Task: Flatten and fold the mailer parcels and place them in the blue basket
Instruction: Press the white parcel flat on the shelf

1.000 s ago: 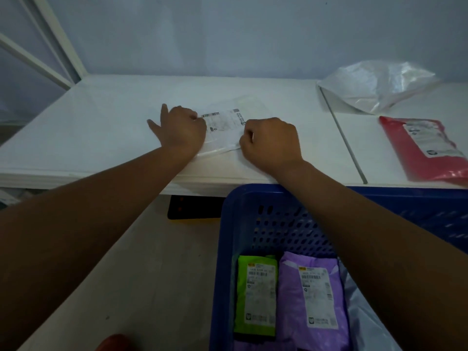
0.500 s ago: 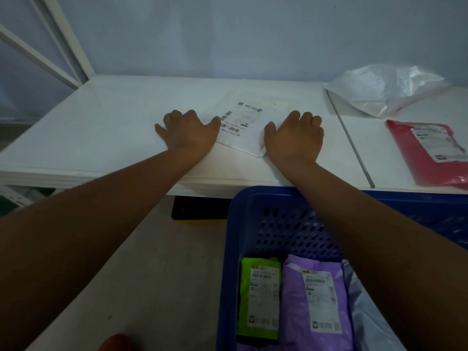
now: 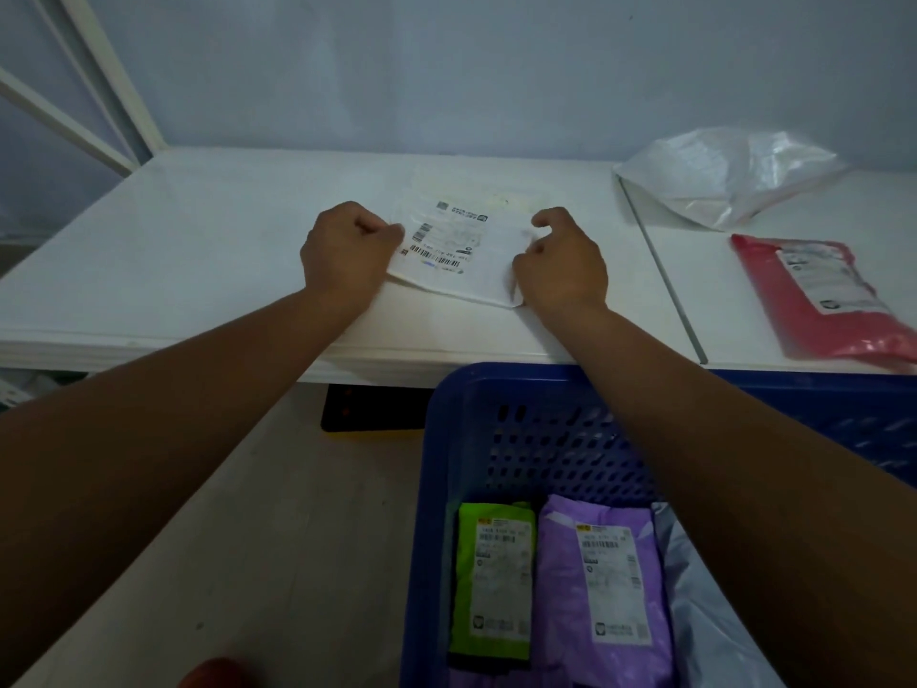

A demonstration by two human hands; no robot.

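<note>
My left hand (image 3: 347,250) and right hand (image 3: 560,263) pinch opposite edges of the white plastic mailer (image 3: 464,263) at twelve o'clock, flat but not yet folded. A green mailer (image 3: 496,578) and a purple mailer (image 3: 610,588) lie in the blue plastic basket (image 3: 536,389) at five. A red mailer (image 3: 818,295) waits at three.

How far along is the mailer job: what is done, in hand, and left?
Done: a green mailer and a purple mailer lie in the blue basket. In hand: the left hand and right hand pinch the white mailer on the table. Left: the red mailer and a clear bag, both on the table.
</note>
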